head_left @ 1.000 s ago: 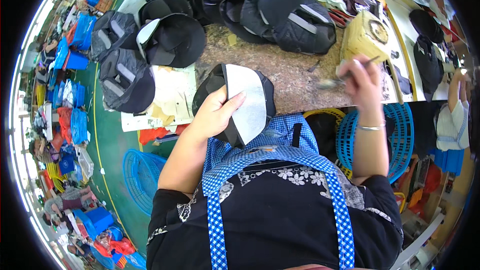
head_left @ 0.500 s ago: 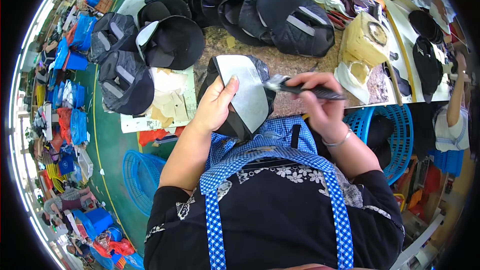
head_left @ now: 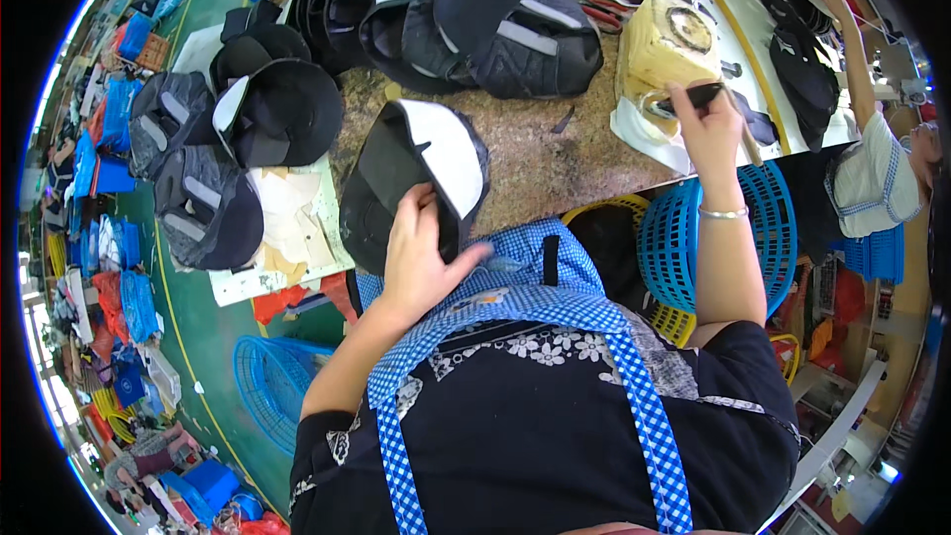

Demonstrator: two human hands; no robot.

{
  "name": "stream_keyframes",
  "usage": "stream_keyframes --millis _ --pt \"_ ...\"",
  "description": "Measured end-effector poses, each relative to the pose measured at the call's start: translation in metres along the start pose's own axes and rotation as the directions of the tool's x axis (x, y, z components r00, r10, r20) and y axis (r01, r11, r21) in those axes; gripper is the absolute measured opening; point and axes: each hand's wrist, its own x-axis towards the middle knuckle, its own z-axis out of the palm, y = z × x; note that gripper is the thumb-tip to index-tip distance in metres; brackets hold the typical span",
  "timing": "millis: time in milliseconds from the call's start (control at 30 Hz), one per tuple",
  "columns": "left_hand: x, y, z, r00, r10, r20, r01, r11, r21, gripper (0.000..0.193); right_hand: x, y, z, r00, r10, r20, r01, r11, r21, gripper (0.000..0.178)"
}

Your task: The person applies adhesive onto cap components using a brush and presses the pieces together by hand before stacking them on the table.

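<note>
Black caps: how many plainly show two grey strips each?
3: the back cap, left of the yellowish block; the upper-left cap; and the lower-left cap just below it. More may be hidden in the piles.

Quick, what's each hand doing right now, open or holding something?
Left hand: open, thumb spread, resting against the cap.
Right hand: closed, holding a black-handled tool.
</note>
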Motion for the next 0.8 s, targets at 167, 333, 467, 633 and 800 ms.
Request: stream_keyframes --millis 167,333,467,633,800 --pt "0.014 0.004 -0.016 0.980 -0.201 0.006 0.187 0.900 -0.395 0.022 0.018 0.037 -0.008 0.970 0.064 -0.234 -0.004 0.969 0.246 0.032" --pt "0.011 0.006 -0.036 0.948 -0.294 0.118 0.235 0.402 -0.885 0.035 0.000 -0.001 -0.020 0.906 0.215 0.365 -0.413 0.642 0.646 0.016" --pt "0.020 0.030 -0.050 0.922 -0.290 0.259 0.257 -0.045 -0.965 0.039 -0.046 -0.099 0.013 0.900 -0.343 0.270 -0.137 0.366 0.920 0.011" --pt "0.023 0.036 -0.053 0.896 -0.377 0.236 0.201 -0.130 -0.971 0.035 -0.079 -0.140 0.042 0.659 -0.725 0.198 0.290 0.488 0.823 0.011" --pt "0.020 0.036 -0.056 0.894 -0.371 0.253 0.161 -0.263 -0.951 0.036 -0.080 -0.154 0.053 0.893 -0.438 0.103 0.067 0.356 0.932 0.020"
